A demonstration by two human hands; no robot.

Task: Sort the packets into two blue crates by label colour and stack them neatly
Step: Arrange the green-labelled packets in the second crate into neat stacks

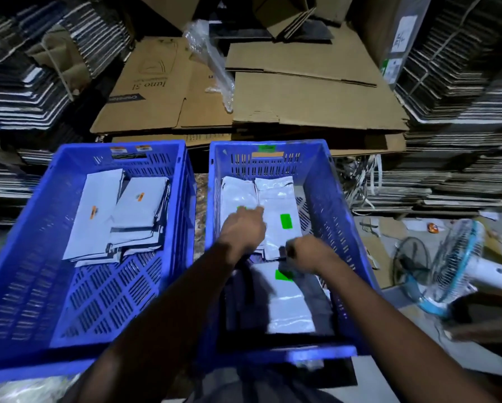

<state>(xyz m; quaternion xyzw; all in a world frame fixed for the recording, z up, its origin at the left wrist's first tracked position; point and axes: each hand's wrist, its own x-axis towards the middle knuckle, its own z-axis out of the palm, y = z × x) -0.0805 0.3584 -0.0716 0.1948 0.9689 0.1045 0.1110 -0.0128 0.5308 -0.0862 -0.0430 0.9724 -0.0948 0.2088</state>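
behind the work area, flattened cardboard cartons [273, 91] lay stacked against walls of bundled stock, a backdrop with no part in the sort. a pedestal fan [459, 266] lay tipped over on the floor to the right, well apart from the work.

two blue crates stood side by side, nearly touching. the left crate [25, 257] held two leaning stacks of orange-label packets [121, 216] pushed toward its far end, somewhat fanned out rather than square. the right crate [342, 228] held green-label packets [278, 216] in two stacks at the far end, and a further green-label packet [290, 301] lay nearer the person, apart from them. a sample label of matching colour was stuck on each crate's far rim, judged to mark which colour belonged where.

both arms reached into the right crate. the left hand [245, 228] rested palm-down on the far left stack, fingers extended over it, judged to be steadying or squaring the pile. the right hand [305, 251] was at the near edge of the far right stack with fingers curled, apparently pinching a packet's edge; motion blur prevented confirming the grip.

sorting appeared well advanced; neat alignment remained outstanding, particularly in the left crate.
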